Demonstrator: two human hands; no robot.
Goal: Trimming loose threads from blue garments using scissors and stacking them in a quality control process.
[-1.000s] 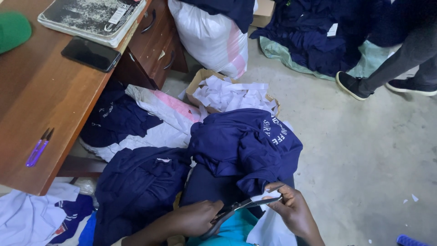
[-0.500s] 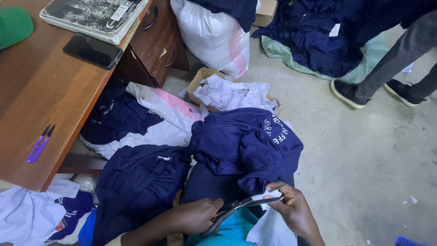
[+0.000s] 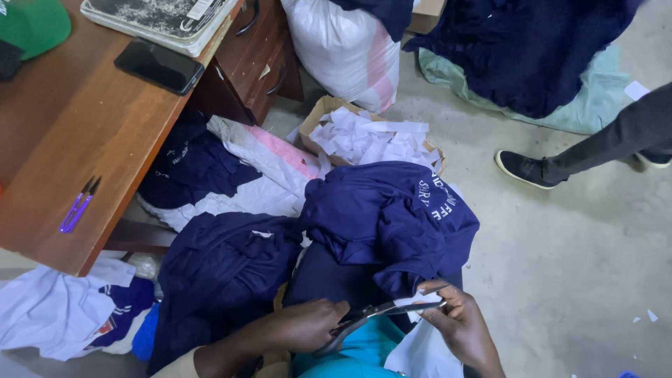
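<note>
My left hand (image 3: 308,325) grips the handles of a pair of dark scissors (image 3: 381,311) at the bottom of the head view. The blades reach right to a white strip of backing paper (image 3: 418,302) that my right hand (image 3: 458,325) pinches at the hem of a navy blue garment (image 3: 392,220). The garment lies bunched across my lap, with white lettering showing on its upper right fold. White cloth (image 3: 420,353) hangs under my right hand.
A wooden desk (image 3: 77,147) at left carries a black phone (image 3: 159,65), purple thread snips (image 3: 78,204) and a green cap (image 3: 35,24). A cardboard box of white paper scraps (image 3: 364,136), a white sack (image 3: 343,49), navy garment piles (image 3: 217,280) and another person's leg and shoe (image 3: 525,168) surround me.
The other person's foot has stepped left across the floor. My hands and the scissors stay in about the same place at the garment's hem.
</note>
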